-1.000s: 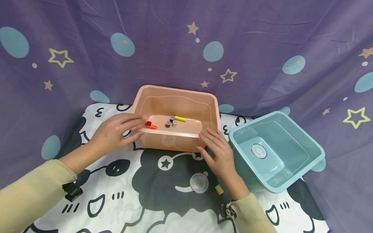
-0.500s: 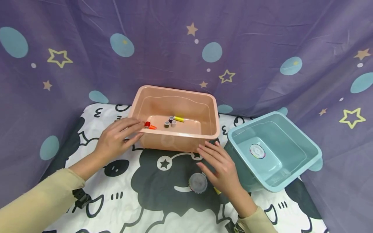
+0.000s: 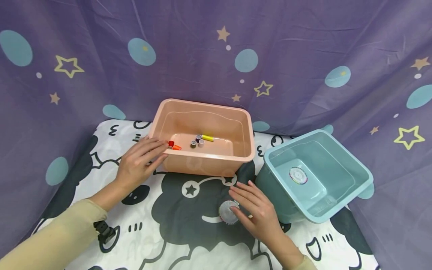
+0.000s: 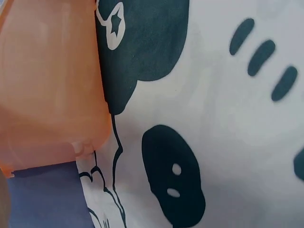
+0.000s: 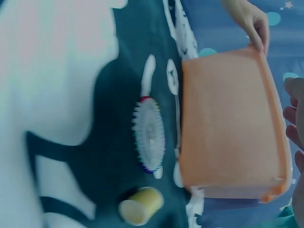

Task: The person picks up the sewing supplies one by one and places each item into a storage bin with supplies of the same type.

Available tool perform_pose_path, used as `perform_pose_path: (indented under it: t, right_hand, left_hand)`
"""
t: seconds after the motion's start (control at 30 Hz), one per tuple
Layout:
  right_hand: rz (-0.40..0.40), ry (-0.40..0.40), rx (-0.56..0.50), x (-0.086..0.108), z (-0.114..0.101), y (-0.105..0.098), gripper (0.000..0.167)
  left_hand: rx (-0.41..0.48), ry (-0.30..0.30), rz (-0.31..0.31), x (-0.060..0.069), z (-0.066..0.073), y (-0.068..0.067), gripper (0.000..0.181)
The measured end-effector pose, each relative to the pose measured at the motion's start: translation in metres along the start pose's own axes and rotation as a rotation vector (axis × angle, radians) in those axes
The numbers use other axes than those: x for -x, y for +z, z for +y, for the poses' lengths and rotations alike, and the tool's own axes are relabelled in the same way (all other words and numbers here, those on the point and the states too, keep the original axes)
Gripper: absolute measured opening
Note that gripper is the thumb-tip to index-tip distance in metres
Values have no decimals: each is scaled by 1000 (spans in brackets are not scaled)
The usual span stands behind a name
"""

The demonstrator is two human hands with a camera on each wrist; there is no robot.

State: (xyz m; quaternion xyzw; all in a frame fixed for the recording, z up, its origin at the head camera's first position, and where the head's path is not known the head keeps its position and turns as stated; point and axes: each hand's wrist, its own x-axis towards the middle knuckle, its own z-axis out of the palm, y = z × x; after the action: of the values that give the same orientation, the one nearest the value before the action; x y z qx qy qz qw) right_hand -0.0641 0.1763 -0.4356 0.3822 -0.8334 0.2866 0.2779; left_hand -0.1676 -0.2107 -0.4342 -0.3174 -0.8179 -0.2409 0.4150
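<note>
My left hand (image 3: 139, 161) pinches the front left rim of a peach plastic bin (image 3: 202, 165), fingers over the rim and thumb on its outer wall. Red and orange thread spools (image 3: 177, 147) lie by its fingertips inside. My right hand (image 3: 260, 213) hovers with extended fingers above the cloth and holds nothing. Close to its thumb lies a round pin wheel (image 3: 227, 213) edged with coloured pin heads. Under that hand, mostly hidden in the head view, is a yellow thread spool (image 5: 141, 206), plain in the right wrist view.
Farther inside the peach bin lie a yellow spool (image 3: 207, 138) and several small dark and pale spools (image 3: 193, 144). At the right stands a blue-green bin (image 3: 320, 213) with another pin wheel (image 3: 298, 175) on its floor. A purple curtain (image 3: 189, 56) hangs behind.
My right hand has left the peach bin's front right corner and come toward me, over the yellow spool and beside the pin wheel. My left hand stays at the left corner.
</note>
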Motion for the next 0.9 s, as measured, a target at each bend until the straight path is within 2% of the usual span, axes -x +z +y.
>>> perform_pose_path:
  t: [0.2, 0.47, 0.67, 0.9]
  right_hand:
    - [-136, 74, -4, 21, 0, 5, 41]
    - [-212, 104, 62, 35, 10, 8, 44]
    - [-258, 150, 83, 43, 18, 8, 53]
    - [-322, 248, 100, 53, 24, 8, 62]
  left_hand:
    - [-13, -40, -8, 4, 3, 2, 46]
    - [-22, -43, -1, 6, 3, 3, 39]
    - [-21, -49, -2, 6, 4, 4, 42]
    - [-13, -45, 9, 4, 4, 6, 40]
